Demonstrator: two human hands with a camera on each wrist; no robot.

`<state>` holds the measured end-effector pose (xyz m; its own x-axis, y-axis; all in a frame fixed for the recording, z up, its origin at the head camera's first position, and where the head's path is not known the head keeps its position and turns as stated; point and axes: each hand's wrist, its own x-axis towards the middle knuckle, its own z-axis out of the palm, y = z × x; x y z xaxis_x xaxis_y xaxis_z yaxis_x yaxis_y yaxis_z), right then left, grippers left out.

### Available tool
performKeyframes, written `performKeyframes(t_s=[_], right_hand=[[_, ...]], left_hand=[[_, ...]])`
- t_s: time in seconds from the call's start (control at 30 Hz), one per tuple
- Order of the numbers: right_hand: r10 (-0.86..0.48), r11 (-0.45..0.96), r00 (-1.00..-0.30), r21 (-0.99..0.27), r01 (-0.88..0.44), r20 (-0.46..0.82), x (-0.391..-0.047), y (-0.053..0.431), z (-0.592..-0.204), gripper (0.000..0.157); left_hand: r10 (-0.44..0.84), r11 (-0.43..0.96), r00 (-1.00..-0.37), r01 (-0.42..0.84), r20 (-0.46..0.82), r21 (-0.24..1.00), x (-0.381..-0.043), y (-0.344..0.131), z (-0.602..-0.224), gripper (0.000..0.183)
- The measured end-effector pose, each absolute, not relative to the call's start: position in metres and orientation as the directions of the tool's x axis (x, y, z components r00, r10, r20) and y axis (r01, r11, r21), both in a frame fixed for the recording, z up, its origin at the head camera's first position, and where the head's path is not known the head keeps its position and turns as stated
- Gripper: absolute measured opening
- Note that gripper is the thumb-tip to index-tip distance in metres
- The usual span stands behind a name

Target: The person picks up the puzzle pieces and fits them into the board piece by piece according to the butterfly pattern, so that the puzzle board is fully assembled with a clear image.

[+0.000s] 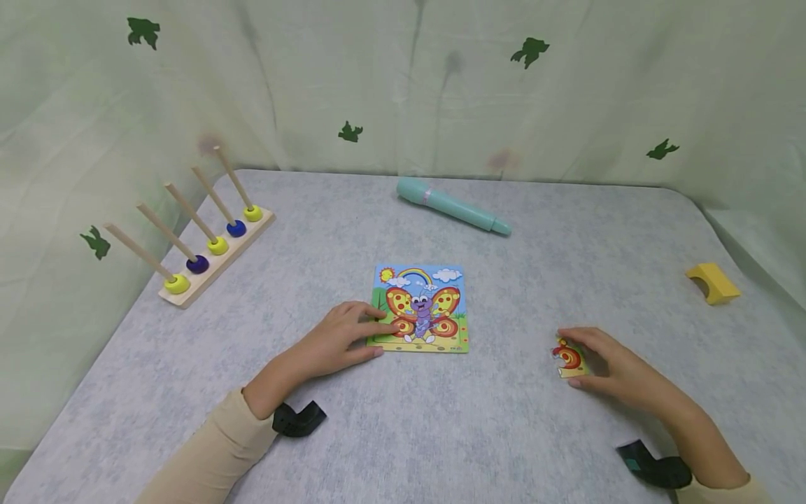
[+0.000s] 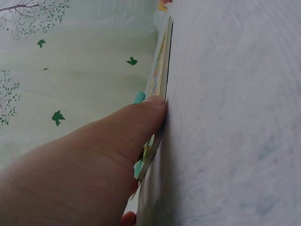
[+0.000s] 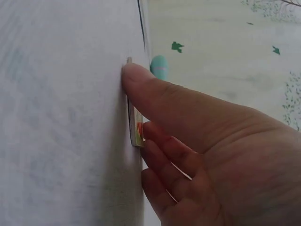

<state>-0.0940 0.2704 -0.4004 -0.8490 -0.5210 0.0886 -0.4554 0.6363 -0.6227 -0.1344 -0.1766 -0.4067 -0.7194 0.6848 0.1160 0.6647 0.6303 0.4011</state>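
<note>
A square butterfly jigsaw puzzle [image 1: 433, 280] lies in the middle of the table. My left hand [image 1: 340, 339] rests at its lower left corner, two fingers reaching over the picture. In the left wrist view, the thumb touches the front edge of the puzzle [image 2: 164, 61]. Farther right, my right hand [image 1: 620, 367] pinches a small puzzle piece [image 1: 571, 358] between thumb and forefinger, low at the tabletop. That piece carries a red and yellow swirl. From the right wrist, the edge of the piece [image 3: 135, 125] shows beyond the thumb, with the other fingers curled below.
A wooden peg stand [image 1: 217, 262] with yellow and blue beads stands at the left. Toward the back lies a teal toy microphone or pen-like stick [image 1: 453, 206]. A yellow arch block [image 1: 713, 283] sits near the right edge. Behind the table hangs a pale curtain [image 1: 403, 84].
</note>
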Motion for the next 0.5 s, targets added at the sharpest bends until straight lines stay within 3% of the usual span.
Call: performKeyframes(t_s=[0.3, 0.5], right_hand=[[-0.454, 0.742, -0.889, -0.577, -0.340, -0.060, -0.093, 0.266, -0.394, 0.058], [-0.423, 0.763, -0.905, -0.556, -0.330, -0.044, -0.090, 0.260, -0.392, 0.048]], left_hand=[[0.684, 0.630, -0.721, 0.662, 0.114, 0.406, -0.134, -0.176, -0.407, 0.038], [0.681, 0.629, -0.723, 0.659, 0.116, 0.412, -0.134, -0.176, -0.407, 0.037]])
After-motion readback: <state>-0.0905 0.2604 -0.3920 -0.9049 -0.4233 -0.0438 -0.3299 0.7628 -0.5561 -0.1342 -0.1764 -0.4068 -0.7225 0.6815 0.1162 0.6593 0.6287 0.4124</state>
